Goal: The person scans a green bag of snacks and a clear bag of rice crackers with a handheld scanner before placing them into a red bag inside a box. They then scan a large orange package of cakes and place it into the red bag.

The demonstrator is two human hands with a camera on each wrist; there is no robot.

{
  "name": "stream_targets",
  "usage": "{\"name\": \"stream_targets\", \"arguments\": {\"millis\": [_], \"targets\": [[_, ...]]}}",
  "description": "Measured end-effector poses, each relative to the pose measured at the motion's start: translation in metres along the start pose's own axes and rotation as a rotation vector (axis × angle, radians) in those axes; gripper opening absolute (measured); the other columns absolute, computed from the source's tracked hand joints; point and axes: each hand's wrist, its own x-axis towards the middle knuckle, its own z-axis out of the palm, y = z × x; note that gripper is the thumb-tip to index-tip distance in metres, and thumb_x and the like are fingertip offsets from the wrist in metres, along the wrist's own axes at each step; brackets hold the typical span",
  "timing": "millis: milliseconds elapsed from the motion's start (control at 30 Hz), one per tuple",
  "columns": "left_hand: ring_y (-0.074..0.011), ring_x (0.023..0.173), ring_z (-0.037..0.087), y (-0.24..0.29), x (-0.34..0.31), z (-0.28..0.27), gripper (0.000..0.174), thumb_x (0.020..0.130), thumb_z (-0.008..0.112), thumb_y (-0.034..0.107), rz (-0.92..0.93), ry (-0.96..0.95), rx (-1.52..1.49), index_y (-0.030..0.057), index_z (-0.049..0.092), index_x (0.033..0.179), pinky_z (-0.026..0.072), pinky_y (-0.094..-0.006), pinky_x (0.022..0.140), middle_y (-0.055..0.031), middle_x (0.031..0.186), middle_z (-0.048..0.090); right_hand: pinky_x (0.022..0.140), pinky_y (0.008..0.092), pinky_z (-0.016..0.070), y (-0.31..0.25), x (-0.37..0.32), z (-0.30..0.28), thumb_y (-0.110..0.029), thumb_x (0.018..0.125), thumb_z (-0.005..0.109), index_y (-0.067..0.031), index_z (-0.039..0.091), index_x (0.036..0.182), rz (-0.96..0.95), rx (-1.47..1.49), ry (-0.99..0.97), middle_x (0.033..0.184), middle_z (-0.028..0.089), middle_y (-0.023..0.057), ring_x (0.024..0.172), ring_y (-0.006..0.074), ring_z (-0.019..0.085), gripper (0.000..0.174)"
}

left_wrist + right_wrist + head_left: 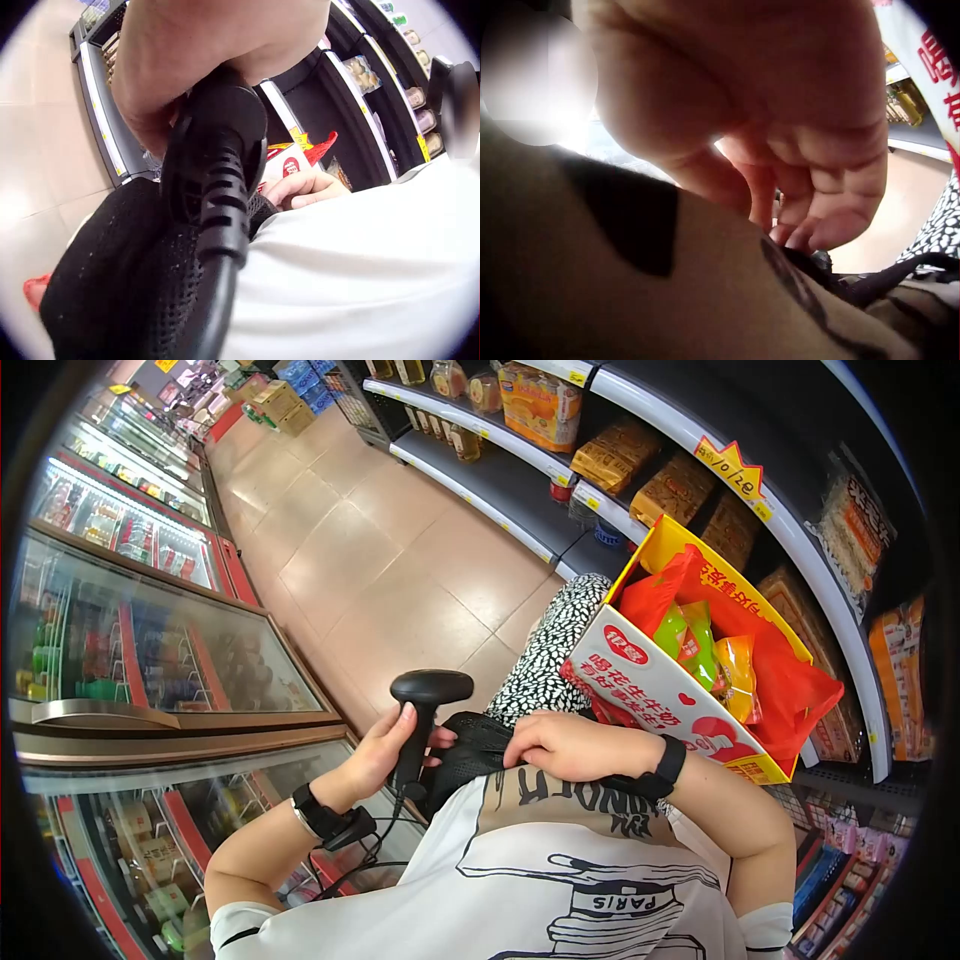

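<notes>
My left hand (pixel 378 752) grips the handle of a black barcode scanner (pixel 431 690), its head turned up in the head view. A thick cable (pixel 217 292) runs from the handle's base in the left wrist view. At my waist hangs a black mesh bag (pixel 462 758), just beside the scanner handle. My right hand (pixel 572 745) is at the bag's upper edge, its curled fingers (pixel 842 223) and thumb pinching black material there. In the head view the right fingertips are mostly hidden behind the hand.
A printed carton (pixel 650 685) holding a red plastic bag (pixel 790 700) and snack packets stands to the right, beside patterned fabric (pixel 550 650). Shelves (pixel 480 490) with packaged food line the right side. Glass-door coolers (pixel 150 630) line the left. A tiled floor (pixel 370 560) runs between.
</notes>
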Motion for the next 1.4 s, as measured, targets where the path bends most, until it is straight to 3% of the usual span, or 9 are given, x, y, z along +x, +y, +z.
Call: {"name": "stream_targets", "arguments": {"millis": [167, 433, 700, 900, 967, 1167, 1233, 1333, 1400], "targets": [[-0.0121, 0.081, 0.056, -0.002, -0.009, 0.007, 0.054, 0.094, 0.032, 0.048, -0.09, -0.154, 0.018, 0.0022, 0.041, 0.121, 0.0492, -0.0269, 0.073, -0.0088, 0.1, 0.059, 0.078, 0.0339, 0.0442, 0.001, 0.003, 0.001, -0.002, 0.079, 0.049, -0.0014, 0.065, 0.085, 0.028, 0.087, -0.048, 0.083, 0.06, 0.011, 0.087, 0.0253, 0.056, 0.017], [-0.0108, 0.076, 0.056, -0.018, -0.047, 0.018, 0.058, 0.091, 0.034, 0.055, -0.32, -0.097, -0.212, 0.0042, 0.046, 0.117, 0.0507, -0.0246, 0.066, -0.006, 0.093, 0.057, 0.062, 0.0392, 0.0466, -0.004, 0.026, 0.017, -0.019, 0.071, 0.068, -0.0058, 0.06, 0.078, 0.178, -0.366, 0.177, 0.067, 0.061, 0.0114, 0.067, 0.0314, 0.06, 0.017], [-0.0116, 0.061, 0.056, -0.021, -0.06, 0.026, 0.055, 0.092, 0.033, 0.053, -0.322, -0.042, -0.131, 0.0048, 0.045, 0.118, 0.0487, -0.0231, 0.054, -0.0056, 0.085, 0.056, 0.062, 0.0431, 0.0471, 0.008, 0.042, 0.024, -0.014, 0.076, 0.058, -0.0023, 0.058, 0.072, 0.114, -0.556, 0.318, 0.066, 0.059, 0.0176, 0.069, 0.0334, 0.061, 0.012], [-0.0106, 0.062, 0.055, -0.034, -0.064, 0.026, 0.053, 0.094, 0.031, 0.05, -0.269, -0.016, -0.1, 0.0057, 0.043, 0.12, 0.0482, -0.0226, 0.055, -0.0046, 0.086, 0.055, 0.065, 0.0405, 0.0466, -0.01, 0.028, 0.018, -0.014, 0.076, 0.062, -0.0021, 0.058, 0.078, 0.061, -0.441, 0.133, 0.075, 0.061, 0.0157, 0.075, 0.0317, 0.061, 0.013], [-0.0114, 0.074, 0.055, -0.037, -0.065, 0.026, 0.052, 0.095, 0.032, 0.046, -0.241, 0.014, -0.071, 0.0027, 0.043, 0.12, 0.048, -0.0244, 0.068, -0.0058, 0.091, 0.055, 0.062, 0.0396, 0.0494, -0.001, 0.03, 0.028, 0.0, 0.067, 0.059, 0.0008, 0.057, 0.076, -0.013, -0.567, 0.237, 0.071, 0.061, 0.0167, 0.072, 0.0329, 0.062, 0.01], [-0.0126, 0.101, 0.044, -0.064, -0.048, 0.037, 0.047, 0.097, 0.036, 0.037, 0.111, 0.149, 0.304, -0.0032, 0.042, 0.12, 0.0368, -0.0289, 0.09, -0.0085, 0.106, 0.055, 0.062, 0.0408, 0.0481, -0.004, 0.033, 0.026, -0.007, 0.077, 0.055, 0.0009, 0.055, 0.079, 0.154, -0.355, 0.356, 0.069, 0.06, 0.0189, 0.069, 0.0336, 0.061, 0.008], [-0.0196, 0.098, 0.053, -0.057, -0.044, 0.037, 0.047, 0.095, 0.04, 0.036, 0.109, 0.139, 0.412, -0.0035, 0.041, 0.12, 0.0406, -0.0326, 0.087, -0.0141, 0.105, 0.058, 0.062, 0.0417, 0.0474, -0.005, 0.033, 0.027, -0.009, 0.08, 0.054, 0.0008, 0.055, 0.079, 0.176, -0.303, 0.398, 0.069, 0.06, 0.0195, 0.069, 0.0345, 0.06, 0.01], [-0.0435, 0.087, 0.056, -0.044, -0.036, 0.04, 0.045, 0.09, 0.048, 0.032, 0.262, 0.152, 0.749, -0.0016, 0.039, 0.118, 0.0451, -0.0435, 0.074, -0.0282, 0.09, 0.058, 0.063, 0.0431, 0.0448, -0.004, 0.033, 0.029, -0.016, 0.084, 0.054, 0.0, 0.052, 0.084, 0.183, -0.183, 0.476, 0.072, 0.059, 0.0183, 0.07, 0.0355, 0.059, 0.016], [-0.0443, 0.082, 0.056, -0.039, -0.034, 0.045, 0.043, 0.089, 0.049, 0.032, 0.235, 0.15, 0.856, -0.0014, 0.039, 0.114, 0.045, -0.0452, 0.071, -0.0276, 0.086, 0.058, 0.062, 0.0424, 0.0445, -0.005, 0.032, 0.029, -0.016, 0.084, 0.053, -0.0002, 0.052, 0.083, 0.139, -0.146, 0.537, 0.071, 0.059, 0.0181, 0.069, 0.0352, 0.059, 0.016]]}}
